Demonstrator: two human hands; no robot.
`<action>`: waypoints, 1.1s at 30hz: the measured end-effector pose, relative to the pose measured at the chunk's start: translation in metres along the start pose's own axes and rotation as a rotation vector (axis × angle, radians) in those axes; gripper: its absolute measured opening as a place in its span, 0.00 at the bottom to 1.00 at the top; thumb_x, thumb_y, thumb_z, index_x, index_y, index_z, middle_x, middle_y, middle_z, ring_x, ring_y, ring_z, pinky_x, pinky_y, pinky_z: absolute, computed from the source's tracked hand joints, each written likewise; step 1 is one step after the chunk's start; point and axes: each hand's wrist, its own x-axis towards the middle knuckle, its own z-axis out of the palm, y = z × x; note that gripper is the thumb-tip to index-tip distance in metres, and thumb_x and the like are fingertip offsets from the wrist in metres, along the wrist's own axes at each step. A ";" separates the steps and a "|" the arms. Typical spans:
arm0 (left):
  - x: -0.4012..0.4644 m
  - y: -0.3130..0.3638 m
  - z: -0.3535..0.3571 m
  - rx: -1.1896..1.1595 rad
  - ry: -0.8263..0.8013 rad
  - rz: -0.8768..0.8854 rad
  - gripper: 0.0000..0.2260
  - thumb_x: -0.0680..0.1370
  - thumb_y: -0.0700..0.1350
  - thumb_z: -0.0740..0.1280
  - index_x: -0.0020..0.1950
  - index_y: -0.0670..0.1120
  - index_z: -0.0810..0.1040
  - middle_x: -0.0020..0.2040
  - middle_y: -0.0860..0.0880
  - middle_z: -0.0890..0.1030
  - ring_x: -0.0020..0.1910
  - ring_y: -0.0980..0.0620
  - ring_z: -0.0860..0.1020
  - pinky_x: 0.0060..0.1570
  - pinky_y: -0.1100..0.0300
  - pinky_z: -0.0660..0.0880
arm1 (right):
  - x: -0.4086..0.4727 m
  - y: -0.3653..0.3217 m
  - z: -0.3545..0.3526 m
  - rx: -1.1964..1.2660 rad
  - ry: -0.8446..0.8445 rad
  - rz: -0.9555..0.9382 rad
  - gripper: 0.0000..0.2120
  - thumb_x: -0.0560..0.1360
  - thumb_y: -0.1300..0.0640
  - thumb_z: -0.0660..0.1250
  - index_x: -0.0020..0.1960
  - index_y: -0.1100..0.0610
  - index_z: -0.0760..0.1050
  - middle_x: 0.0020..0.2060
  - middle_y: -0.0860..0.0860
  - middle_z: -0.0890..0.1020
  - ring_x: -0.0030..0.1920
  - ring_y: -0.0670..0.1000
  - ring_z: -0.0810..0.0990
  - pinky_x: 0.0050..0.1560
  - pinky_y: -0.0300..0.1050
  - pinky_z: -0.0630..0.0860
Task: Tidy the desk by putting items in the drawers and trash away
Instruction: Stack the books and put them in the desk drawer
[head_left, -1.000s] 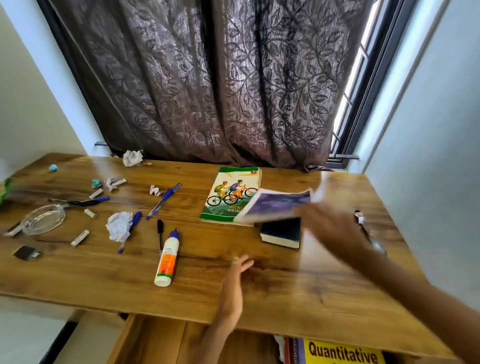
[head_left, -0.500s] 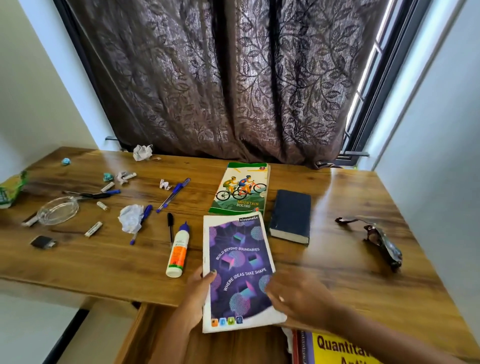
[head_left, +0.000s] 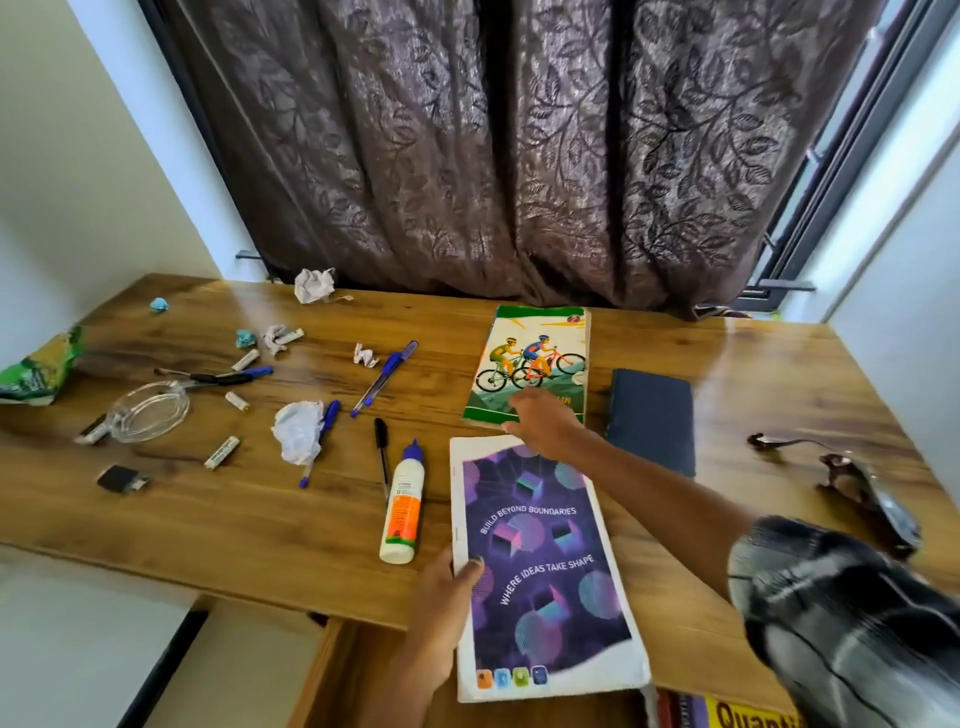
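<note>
My left hand grips the left edge of a purple notebook, which hangs over the desk's front edge above the open drawer. Reaching across the notebook, my right hand rests with fingers spread on the near end of the green mountain-biking book. Right of that book lies a dark blue book. A glue bottle lies just left of the notebook. Pens, crumpled paper and small batteries are scattered to the left.
A glass ashtray, a green snack wrapper and a black lighter sit at the desk's left end. Sunglasses lie at the right. A paper ball sits by the curtain. A yellow book shows in the drawer.
The purple notebook came from the far right down to the desk's front edge, where my left hand took its edge. My right hand then let go and reached forward onto the green book.
</note>
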 end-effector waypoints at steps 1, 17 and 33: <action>-0.001 0.001 0.001 -0.010 -0.007 0.005 0.08 0.79 0.42 0.64 0.57 0.46 0.76 0.49 0.48 0.82 0.47 0.51 0.80 0.36 0.61 0.74 | 0.007 -0.001 0.003 -0.042 -0.023 0.004 0.20 0.78 0.51 0.62 0.63 0.64 0.70 0.61 0.60 0.73 0.62 0.59 0.71 0.61 0.54 0.72; 0.001 -0.003 0.000 -0.013 -0.021 0.013 0.08 0.79 0.43 0.63 0.58 0.48 0.75 0.48 0.52 0.80 0.47 0.53 0.79 0.39 0.62 0.74 | -0.010 -0.023 -0.076 -0.486 0.242 -0.044 0.14 0.80 0.63 0.52 0.66 0.63 0.63 0.55 0.61 0.78 0.52 0.64 0.79 0.47 0.55 0.74; -0.009 0.003 0.005 -0.111 -0.026 -0.006 0.09 0.73 0.45 0.72 0.52 0.50 0.78 0.51 0.44 0.84 0.48 0.43 0.82 0.51 0.39 0.78 | -0.241 -0.042 0.071 -0.048 0.321 -0.270 0.10 0.71 0.49 0.60 0.39 0.48 0.80 0.36 0.43 0.80 0.36 0.43 0.81 0.26 0.32 0.71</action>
